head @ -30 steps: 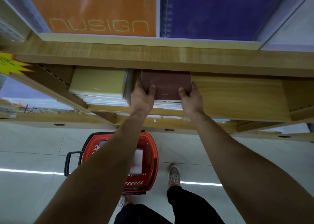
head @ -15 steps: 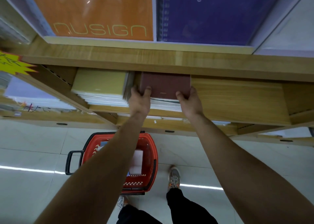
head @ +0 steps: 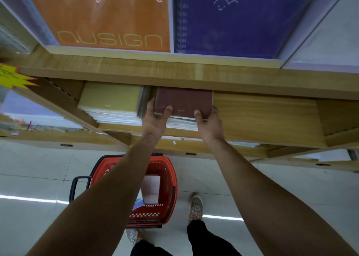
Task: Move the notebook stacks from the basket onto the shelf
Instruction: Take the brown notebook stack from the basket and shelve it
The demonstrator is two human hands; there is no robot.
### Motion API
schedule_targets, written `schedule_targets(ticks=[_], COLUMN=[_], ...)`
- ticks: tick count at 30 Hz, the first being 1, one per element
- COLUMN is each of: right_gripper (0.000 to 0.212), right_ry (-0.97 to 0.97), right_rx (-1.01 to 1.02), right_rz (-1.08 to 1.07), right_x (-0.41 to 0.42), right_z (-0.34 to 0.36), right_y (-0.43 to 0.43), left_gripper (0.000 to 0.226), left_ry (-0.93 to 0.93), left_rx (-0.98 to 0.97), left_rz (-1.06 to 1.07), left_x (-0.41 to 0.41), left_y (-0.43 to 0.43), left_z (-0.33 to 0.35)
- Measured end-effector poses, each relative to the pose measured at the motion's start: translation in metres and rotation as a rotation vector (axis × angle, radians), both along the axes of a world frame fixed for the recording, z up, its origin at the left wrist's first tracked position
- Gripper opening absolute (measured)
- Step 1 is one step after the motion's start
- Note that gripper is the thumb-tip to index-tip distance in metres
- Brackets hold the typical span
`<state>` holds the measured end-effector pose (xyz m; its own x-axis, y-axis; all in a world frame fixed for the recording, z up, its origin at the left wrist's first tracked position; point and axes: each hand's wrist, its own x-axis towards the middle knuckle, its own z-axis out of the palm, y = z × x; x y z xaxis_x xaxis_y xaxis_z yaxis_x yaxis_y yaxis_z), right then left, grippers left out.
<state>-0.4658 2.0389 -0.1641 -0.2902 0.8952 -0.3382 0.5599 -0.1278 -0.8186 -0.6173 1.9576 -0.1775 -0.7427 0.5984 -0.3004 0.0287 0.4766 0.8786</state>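
Maroon notebook stack (head: pixel 184 102): lay flat on wooden shelf (head: pixel 262 116), just beside yellow notebook stack (head: pixel 110 100).
Red plastic basket (head: pixel 173 180): held white stack (head: pixel 152 187).

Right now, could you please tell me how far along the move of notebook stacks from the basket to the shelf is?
Done: a yellow-covered notebook stack lies on the wooden shelf. In hand: the left hand and right hand grip a maroon-covered notebook stack beside it. Left: at least one white-topped stack lies in the red plastic basket.

Stationery shop: wooden shelving (head: pixel 194 75) stocked with notebook stacks (head: pixel 110 100); yellow starburst price tag (head: pixel 13 79) at 9 o'clock; red shopping basket (head: pixel 173 187) at 6 o'clock.
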Motion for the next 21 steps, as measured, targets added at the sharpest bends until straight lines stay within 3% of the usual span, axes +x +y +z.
schedule_targets(ticks=[3, 6, 9, 12, 17, 21], right_gripper=[0.047, 0.053, 0.068, 0.074, 0.074, 0.072], right_ry=[-0.071, -0.281, -0.570, -0.724, -0.779, -0.737], right_rx=[-0.011, 0.069, 0.159, 0.203, 0.209, 0.212], right_rz=[0.049, 0.145, 0.296, 0.404, 0.412, 0.384], right_x=[0.006, 0.017, 0.031, 0.039, 0.029, 0.010], right_z=[0.012, 0.027, 0.040, 0.052, 0.066, 0.076], right_y=[-0.003, -0.022, -0.056, -0.091, -0.148, -0.197], left_gripper=[0.067, 0.068, 0.070, 0.073, 0.071, 0.065], left_ry=[0.070, 0.104, 0.188, 0.305, 0.463, 0.440], left_rx=[-0.074, -0.151, -0.298, -0.399, -0.540, -0.592], left_rz=[-0.009, -0.018, -0.177, -0.377, -0.581, -0.682], left_x=[0.006, 0.018, 0.017, 0.001, -0.035, -0.069], left_y=[-0.004, -0.018, -0.053, -0.101, -0.179, -0.243], left_z=[0.013, 0.031, 0.045, 0.056, 0.057, 0.059])
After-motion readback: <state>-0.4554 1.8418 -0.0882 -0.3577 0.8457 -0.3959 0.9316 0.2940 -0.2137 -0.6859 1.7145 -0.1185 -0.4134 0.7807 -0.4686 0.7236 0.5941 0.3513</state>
